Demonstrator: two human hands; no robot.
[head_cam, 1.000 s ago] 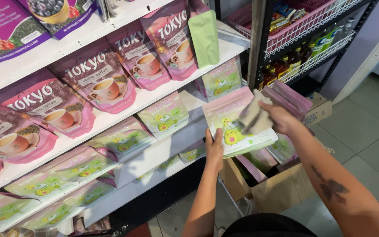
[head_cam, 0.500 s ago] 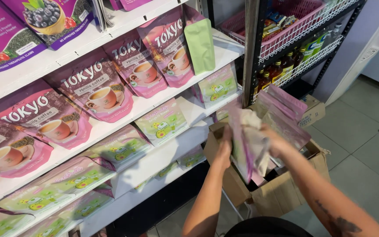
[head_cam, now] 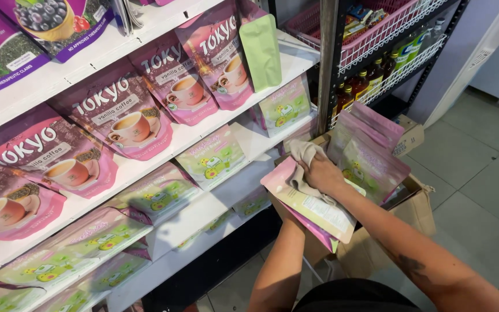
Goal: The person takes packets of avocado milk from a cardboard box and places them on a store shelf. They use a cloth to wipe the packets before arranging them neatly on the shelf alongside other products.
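My right hand point(head_cam: 323, 173) presses a crumpled beige cloth point(head_cam: 302, 153) onto the back of a pink stand-up pouch point(head_cam: 313, 211), which lies tilted with its label side up. My left hand point(head_cam: 285, 218) supports this pouch and another beneath it from below, and its fingers are mostly hidden. Both hands are in front of the lower white shelf point(head_cam: 215, 199), just above an open cardboard box point(head_cam: 397, 228). More pink and green pouches point(head_cam: 371, 153) stand upright in that box, right beside my right hand.
White shelves on the left carry rows of pink coffee pouches point(head_cam: 116, 118) and pale green pouches point(head_cam: 215, 159). A dark wire rack point(head_cam: 327, 69) on the right holds bottles point(head_cam: 371, 78) and a pink basket point(head_cam: 342, 29). Grey tiled floor point(head_cam: 480, 173) lies to the right.
The pouch, earlier held up facing me, was turned over and lowered. My right hand now presses the cloth on its back side.
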